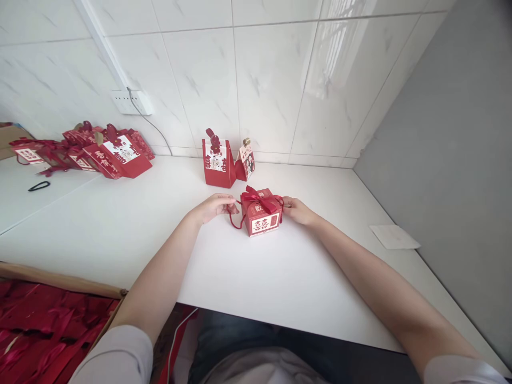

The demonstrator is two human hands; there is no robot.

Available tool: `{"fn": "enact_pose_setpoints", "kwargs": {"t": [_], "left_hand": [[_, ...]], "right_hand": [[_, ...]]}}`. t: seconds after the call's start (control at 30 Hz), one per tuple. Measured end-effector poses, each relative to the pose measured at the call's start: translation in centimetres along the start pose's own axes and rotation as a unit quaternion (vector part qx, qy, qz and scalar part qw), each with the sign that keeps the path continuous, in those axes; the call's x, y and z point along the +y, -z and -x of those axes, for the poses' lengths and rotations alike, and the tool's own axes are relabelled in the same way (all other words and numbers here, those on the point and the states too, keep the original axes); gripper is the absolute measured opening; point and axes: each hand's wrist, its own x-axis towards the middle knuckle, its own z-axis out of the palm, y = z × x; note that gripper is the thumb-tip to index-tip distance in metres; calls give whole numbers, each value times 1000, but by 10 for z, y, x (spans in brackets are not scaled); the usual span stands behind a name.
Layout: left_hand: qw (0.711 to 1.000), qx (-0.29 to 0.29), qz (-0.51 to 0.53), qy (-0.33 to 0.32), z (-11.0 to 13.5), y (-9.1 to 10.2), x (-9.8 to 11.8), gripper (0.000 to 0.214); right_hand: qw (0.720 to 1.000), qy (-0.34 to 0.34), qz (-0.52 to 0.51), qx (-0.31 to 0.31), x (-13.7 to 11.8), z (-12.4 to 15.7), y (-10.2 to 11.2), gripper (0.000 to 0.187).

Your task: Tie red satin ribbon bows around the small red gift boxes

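A small red gift box [262,218] with gold lettering and a white label stands on the white table. A dark red ribbon bow [260,200] is tied across its top. At the box's left side, my left hand [218,208] has its fingers closed on a red cord handle [236,223], which loops out from the box. My right hand [296,210] is at the opposite side, fingers closed around the cord there, close against the box. The right fingertips are partly hidden by the cord and ribbon.
Behind the box stand a larger red gift box [218,165] and a smaller one [247,161]. Several red boxes [116,152] pile at the left, near a black loop [39,186]. White paper [394,236] lies right, beside a grey partition [452,160]. A carton [80,282] of red packaging sits lower left.
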Motion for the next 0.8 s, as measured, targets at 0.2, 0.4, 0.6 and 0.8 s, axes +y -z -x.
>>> {"fn": "enact_pose_setpoints", "kwargs": {"t": [0.2,0.4,0.6,0.8], "left_hand": [[975,137,153,-83,-4,9,10,29],[938,266,197,-98,-8,9,14,26],[907,350,189,-138,-7,13,16,24],[889,387,175,-170,-8,13,17,23]], "right_hand": [[986,-17,-131,104,-22,3,29,28],[964,-13,-206,168,-43,6,38,26],[956,-19,-207,206,-51,9,36,23],[955,-19,-194,222,-54,12,32,22]]}}
